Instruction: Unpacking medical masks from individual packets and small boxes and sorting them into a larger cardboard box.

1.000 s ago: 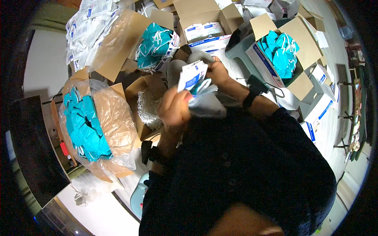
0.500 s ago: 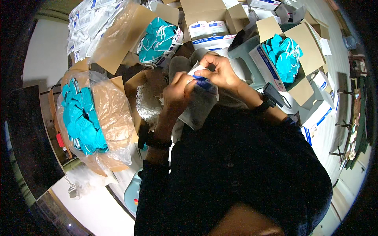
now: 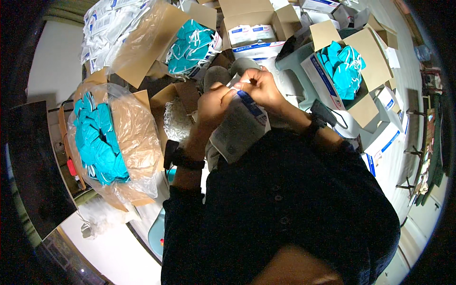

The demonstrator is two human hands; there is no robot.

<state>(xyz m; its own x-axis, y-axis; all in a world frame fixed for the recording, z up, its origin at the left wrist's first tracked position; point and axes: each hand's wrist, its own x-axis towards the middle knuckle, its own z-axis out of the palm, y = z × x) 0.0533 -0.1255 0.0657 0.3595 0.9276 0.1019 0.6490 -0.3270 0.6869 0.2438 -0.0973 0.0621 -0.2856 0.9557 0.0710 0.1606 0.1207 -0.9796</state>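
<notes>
Between my two hands, in front of my lap, hangs a flat pouch (image 3: pixel 239 129) with a see-through grey face and a blue printed band near its top. My left hand (image 3: pixel 213 103) is closed, pinching the pouch's upper edge on the left. Close beside it, my right hand (image 3: pixel 264 88) pinches the same edge with thumb and bent fingers. The pouch's lower end spreads toward my dark top. Whether anything is inside the pouch, I cannot make out.
Teal masks (image 3: pixel 97 142) fill a plastic-lined carton on the left. More teal masks (image 3: pixel 192 47) lie in a box ahead, and others (image 3: pixel 343 71) in a box at right. White pouches (image 3: pixel 114 28) are heaped far left. A carton (image 3: pixel 254 16) holds small white boxes; a grey-green stool (image 3: pixel 297 66) stands nearby.
The pouch has swung out flatter, and more of its blue band and clear face shows. My hands have shifted slightly but keep their pinch on its top edge.
</notes>
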